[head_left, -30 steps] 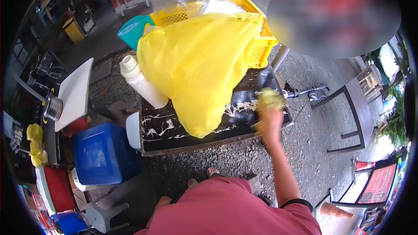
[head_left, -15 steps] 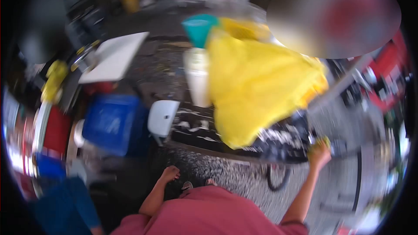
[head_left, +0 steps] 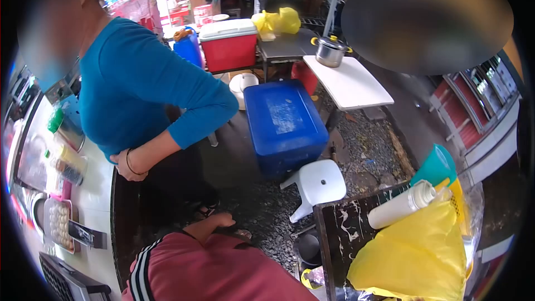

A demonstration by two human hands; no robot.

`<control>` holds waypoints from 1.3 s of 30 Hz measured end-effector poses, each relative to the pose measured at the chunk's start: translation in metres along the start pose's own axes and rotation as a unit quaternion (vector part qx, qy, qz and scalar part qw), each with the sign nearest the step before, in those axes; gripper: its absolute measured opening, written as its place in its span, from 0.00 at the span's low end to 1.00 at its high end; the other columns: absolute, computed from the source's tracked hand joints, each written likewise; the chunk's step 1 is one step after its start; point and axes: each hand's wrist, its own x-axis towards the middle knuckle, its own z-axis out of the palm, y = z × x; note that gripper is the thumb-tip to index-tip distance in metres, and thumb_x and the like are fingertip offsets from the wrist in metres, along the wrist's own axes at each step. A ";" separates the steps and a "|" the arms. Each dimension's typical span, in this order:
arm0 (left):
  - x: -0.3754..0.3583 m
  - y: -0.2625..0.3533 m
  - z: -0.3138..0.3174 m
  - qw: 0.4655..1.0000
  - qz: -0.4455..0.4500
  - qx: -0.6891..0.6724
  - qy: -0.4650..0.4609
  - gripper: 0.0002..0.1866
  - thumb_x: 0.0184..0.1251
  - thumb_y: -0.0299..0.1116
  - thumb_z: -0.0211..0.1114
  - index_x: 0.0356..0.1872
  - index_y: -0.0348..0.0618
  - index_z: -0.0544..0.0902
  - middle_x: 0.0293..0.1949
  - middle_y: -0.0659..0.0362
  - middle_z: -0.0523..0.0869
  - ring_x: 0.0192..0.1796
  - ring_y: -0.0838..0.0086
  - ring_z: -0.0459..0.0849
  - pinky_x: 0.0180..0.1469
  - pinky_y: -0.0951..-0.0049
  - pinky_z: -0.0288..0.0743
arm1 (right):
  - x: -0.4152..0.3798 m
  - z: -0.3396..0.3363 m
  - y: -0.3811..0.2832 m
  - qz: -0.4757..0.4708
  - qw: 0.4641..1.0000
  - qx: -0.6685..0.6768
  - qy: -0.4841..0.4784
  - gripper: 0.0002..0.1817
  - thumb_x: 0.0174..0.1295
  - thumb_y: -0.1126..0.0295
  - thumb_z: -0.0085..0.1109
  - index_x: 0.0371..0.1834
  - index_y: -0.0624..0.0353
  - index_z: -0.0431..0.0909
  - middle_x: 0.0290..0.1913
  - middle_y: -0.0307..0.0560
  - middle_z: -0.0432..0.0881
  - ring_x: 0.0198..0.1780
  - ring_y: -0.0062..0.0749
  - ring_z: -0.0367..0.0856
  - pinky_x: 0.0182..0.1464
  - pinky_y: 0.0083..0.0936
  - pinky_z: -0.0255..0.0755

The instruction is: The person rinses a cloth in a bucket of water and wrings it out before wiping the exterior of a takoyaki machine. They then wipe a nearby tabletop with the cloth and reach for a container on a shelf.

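My left hand (head_left: 225, 220) hangs low in front of my red shirt, over the dark gravelly ground; its fingers are too small to make out. My right hand is outside the picture. To the right, a dark table (head_left: 345, 220) carries a large yellow plastic bag (head_left: 412, 251), a white bottle (head_left: 402, 205) lying on its side and a green-blue container (head_left: 434, 164). A white stool (head_left: 320, 184) stands beside that table, and behind the stool is a big blue cooler (head_left: 285, 120).
At the left a person in a blue top (head_left: 145, 72) stands by a white counter (head_left: 92, 217) with a tray of eggs (head_left: 58, 223). Farther back are a red cooler (head_left: 229, 47) and a white board (head_left: 354, 83) bearing a pot (head_left: 331, 51).
My view has swung left, so the yellow bag and table now sit at the lower right. The person in blue shows much more fully. My right hand has left the view.
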 end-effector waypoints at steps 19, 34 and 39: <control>-0.063 -0.013 -0.030 0.878 -0.055 -0.464 -0.105 0.39 0.70 0.64 0.44 0.69 0.42 0.66 0.67 0.48 0.70 0.70 0.60 0.66 0.69 0.62 0.59 | -0.248 0.291 -0.029 0.397 0.590 0.270 -0.649 0.16 0.73 0.65 0.46 0.50 0.66 0.76 0.54 0.50 0.79 0.48 0.29 0.80 0.44 0.22 0.74; -0.061 0.026 -0.235 0.910 0.105 -0.324 0.234 0.29 0.70 0.52 0.52 0.59 0.37 0.76 0.59 0.47 0.79 0.61 0.60 0.77 0.62 0.64 0.68 | -0.563 0.445 0.028 0.109 0.321 0.066 -0.938 0.20 0.68 0.56 0.52 0.48 0.63 0.80 0.45 0.49 0.83 0.45 0.28 0.80 0.53 0.26 0.70; -0.044 -0.017 -0.204 0.864 0.008 -0.423 0.273 0.29 0.69 0.50 0.52 0.61 0.39 0.74 0.58 0.48 0.79 0.60 0.58 0.78 0.63 0.64 0.69 | -0.566 0.510 -0.022 0.013 0.160 0.065 -0.985 0.19 0.67 0.57 0.53 0.49 0.62 0.81 0.44 0.49 0.84 0.44 0.29 0.82 0.50 0.25 0.72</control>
